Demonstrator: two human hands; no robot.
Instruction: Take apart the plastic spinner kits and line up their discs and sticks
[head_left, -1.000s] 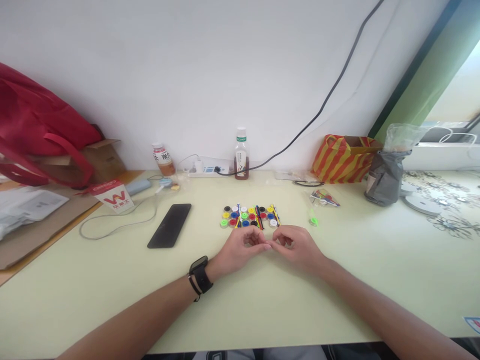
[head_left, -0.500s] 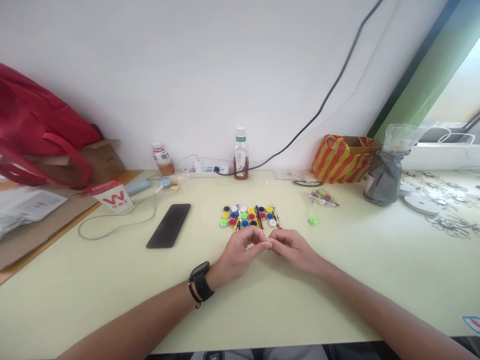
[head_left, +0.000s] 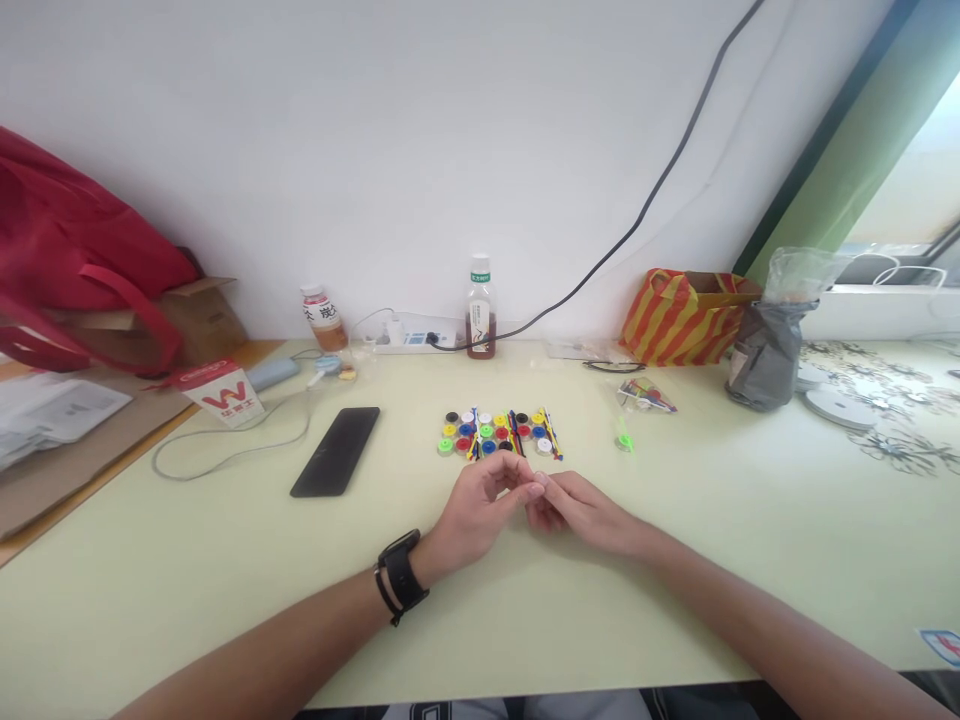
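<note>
My left hand point(head_left: 484, 510) and my right hand point(head_left: 589, 510) meet at the fingertips above the table, both closed in a pinch. Whatever lies between the fingers is hidden or too small to make out. Just beyond them stand rows of small round pieces point(head_left: 487, 432) in black, white, yellow, blue, red and green. Thin coloured plastic sticks point(head_left: 553, 432) lie between and beside these rows. Off to the right is a bright green stick with a round piece point(head_left: 625, 442), near a clear bag of coloured parts point(head_left: 645, 395).
A black phone point(head_left: 336, 452) lies left of the pieces. By the wall stand a tea bottle point(head_left: 481, 315), another drink bottle point(head_left: 324, 320) and a power strip point(head_left: 416, 335). A striped bag point(head_left: 675, 320) and a grey bag point(head_left: 763, 355) are at the right.
My right hand has turned slightly, its lower fingers now curled beneath the left fingertips. My left hand stays nearly still, and the pieces on the table have not moved.
</note>
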